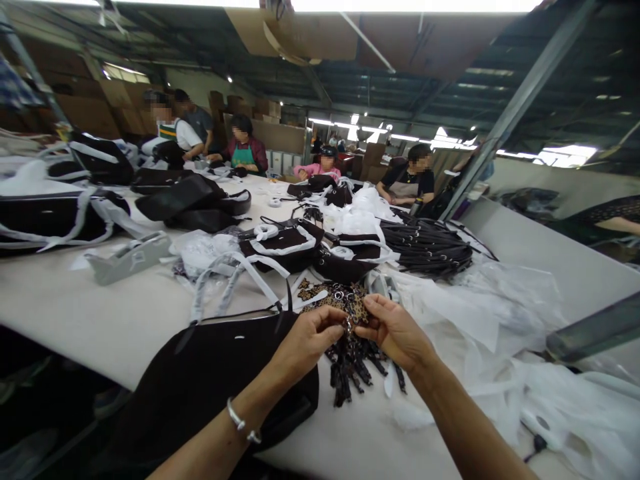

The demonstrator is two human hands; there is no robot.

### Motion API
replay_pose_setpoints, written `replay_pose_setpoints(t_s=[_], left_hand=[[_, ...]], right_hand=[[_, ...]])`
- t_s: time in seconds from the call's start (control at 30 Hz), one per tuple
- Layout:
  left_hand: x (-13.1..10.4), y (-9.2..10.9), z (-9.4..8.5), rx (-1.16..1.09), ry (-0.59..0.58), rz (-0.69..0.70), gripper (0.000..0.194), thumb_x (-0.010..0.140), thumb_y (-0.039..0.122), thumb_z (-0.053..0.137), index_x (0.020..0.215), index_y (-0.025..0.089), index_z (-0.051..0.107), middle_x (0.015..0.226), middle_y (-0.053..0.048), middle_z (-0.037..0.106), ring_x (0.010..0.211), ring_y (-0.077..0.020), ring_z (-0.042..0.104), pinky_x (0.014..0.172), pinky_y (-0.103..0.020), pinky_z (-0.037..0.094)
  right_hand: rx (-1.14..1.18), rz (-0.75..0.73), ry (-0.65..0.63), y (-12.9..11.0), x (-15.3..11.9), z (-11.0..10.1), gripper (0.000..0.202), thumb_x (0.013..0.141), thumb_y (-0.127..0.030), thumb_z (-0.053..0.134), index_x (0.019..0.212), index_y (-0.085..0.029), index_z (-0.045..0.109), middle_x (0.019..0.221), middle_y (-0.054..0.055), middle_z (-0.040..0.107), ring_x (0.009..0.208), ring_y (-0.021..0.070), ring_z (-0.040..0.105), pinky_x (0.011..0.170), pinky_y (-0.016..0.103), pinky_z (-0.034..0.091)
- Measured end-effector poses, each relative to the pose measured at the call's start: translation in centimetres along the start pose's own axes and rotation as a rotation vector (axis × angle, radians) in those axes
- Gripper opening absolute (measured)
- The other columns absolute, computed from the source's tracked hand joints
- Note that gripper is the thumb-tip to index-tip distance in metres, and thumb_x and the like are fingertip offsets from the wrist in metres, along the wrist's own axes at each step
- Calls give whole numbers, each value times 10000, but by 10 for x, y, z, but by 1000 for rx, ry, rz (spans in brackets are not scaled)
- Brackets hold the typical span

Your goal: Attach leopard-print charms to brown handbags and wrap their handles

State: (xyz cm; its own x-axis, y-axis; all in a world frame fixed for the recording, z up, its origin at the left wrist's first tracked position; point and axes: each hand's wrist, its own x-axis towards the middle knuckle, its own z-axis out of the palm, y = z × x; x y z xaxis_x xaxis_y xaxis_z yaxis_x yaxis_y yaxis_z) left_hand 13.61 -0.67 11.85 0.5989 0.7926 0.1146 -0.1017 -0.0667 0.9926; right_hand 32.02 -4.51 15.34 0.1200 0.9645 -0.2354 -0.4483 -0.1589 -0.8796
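My left hand [313, 339], a silver bracelet on its wrist, is closed in a pinch over a pile of dark and gold-patterned charms [320, 293]. Close beside it, my right hand [397, 332] pinches a gold-patterned charm [358, 307]. A small metal clasp [349, 325] shows between the fingertips of both hands. Dark tassel-like ends [345, 377] hang or lie below them on the table. A large black bag [215, 380] lies beneath my left forearm, its handle wrapped in white.
More black bags [283, 243] with white-wrapped straps lie ahead. A grey tape dispenser [133, 259] sits left; black straps [430, 247] are heaped behind right. White wrapping [575, 413] covers the right side. Several people sit or stand around the far table [65, 287].
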Motion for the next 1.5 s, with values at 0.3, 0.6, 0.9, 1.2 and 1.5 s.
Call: replay_pose_setpoints(t_s=[0.3,0.6,0.9,1.2,1.5], left_hand=[[-12,11,-3,-26,20,-38,269,833,332,664,1041,163,691,915,-51,701,810,-163,613,753,-254,455],[-19,11,-7,-33,31,-30,267,841,336,661,1045,168,697,938,-53,710,823,-165,608,768,-257,449],[-22,14,-8,-8,47,-49,281,837,340,661,1058,170,698,946,-54,712,831,-173,614,782,-265,456],[-25,19,-8,157,34,-6,258,900,311,580,1093,186,696,1016,-48,722,932,-196,640,866,-284,466],[-24,18,-11,105,54,-4,242,921,301,559,1108,171,641,927,-42,689,869,-172,620,827,-280,458]], right_hand=[[-3,2,4,0,-5,3,241,713,-265,817,788,-171,608,709,-26,660,579,99,639,516,230,623],[-5,6,8,3,-5,4,240,716,-265,816,787,-173,607,679,-36,647,568,96,632,506,227,621],[4,-11,-20,7,-7,0,264,700,-283,833,801,-179,612,679,-40,646,575,101,634,488,228,621],[-41,-1,-5,15,-2,-4,293,686,-327,841,813,-183,619,727,-19,652,594,100,610,486,224,616],[-95,-33,6,22,3,-4,327,678,-388,844,813,-190,620,706,-26,628,602,103,579,490,232,603]])
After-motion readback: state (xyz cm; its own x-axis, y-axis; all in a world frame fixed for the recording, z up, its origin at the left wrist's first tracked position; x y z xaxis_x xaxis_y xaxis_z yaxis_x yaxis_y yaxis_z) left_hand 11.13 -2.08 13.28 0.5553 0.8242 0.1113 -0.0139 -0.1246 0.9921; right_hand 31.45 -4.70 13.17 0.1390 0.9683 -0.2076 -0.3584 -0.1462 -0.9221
